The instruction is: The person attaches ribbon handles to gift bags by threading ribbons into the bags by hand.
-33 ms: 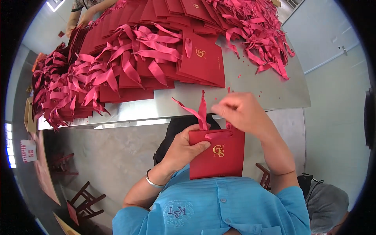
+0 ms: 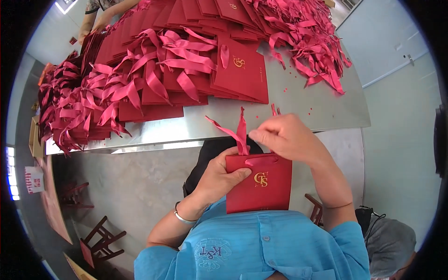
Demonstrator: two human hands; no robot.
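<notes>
My left hand [image 2: 219, 175] grips the upper left edge of a small red paper gift bag [image 2: 256, 193] with a gold emblem, held upright against my body. A pink ribbon [image 2: 241, 133] stands up from the bag's top beside that hand, its two ends spread apart. Across the front below the rim runs a short ribbon loop [image 2: 261, 161]. My right hand [image 2: 287, 137] is above the bag's right top corner, fingers curled and thumb pressed in; what they hold, if anything, is hidden. Behind it, the ends of another ribbon [image 2: 274, 110] stick up.
Stacked red bags [image 2: 242, 70] with ribbons cover much of the metal table [image 2: 336, 109] ahead. A heap of loose pink ribbons [image 2: 308, 42] lies at the far right, with small red scraps nearby. Another person's arm [image 2: 109, 14] reaches in at the far left. A wooden stool [image 2: 100, 240] stands lower left.
My right hand has shifted slightly down, its fingers curled more closely, near the upright ribbon. The left hand and the bag stay almost in place.
</notes>
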